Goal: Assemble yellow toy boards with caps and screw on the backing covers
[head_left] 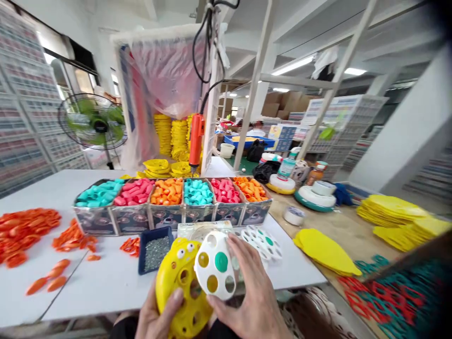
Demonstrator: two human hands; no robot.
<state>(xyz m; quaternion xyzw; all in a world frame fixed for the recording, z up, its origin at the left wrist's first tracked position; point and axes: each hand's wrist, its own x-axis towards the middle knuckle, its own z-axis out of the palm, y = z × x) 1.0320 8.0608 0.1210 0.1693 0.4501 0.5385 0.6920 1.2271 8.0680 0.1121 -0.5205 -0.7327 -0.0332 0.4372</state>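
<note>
Hands [257,294] holding shell [166,282] and disc [211,267], tray [142,254] and bins [199,214] beyond, orange driver [196,141] hanging

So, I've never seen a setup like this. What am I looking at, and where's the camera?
There's no robot here, just a person's two bare hands. The single picture comes from a camera worn on that person's head, looking forward and down.

The left hand holds a yellow plastic piece with eyes and round holes. The right hand holds a white disc with holes and a green centre.

On the white table stands a row of boxes filled with turquoise, pink and orange parts. Nearer are a dark blue tray of small bits and loose orange pieces. An orange tool hangs behind the boxes.
</note>
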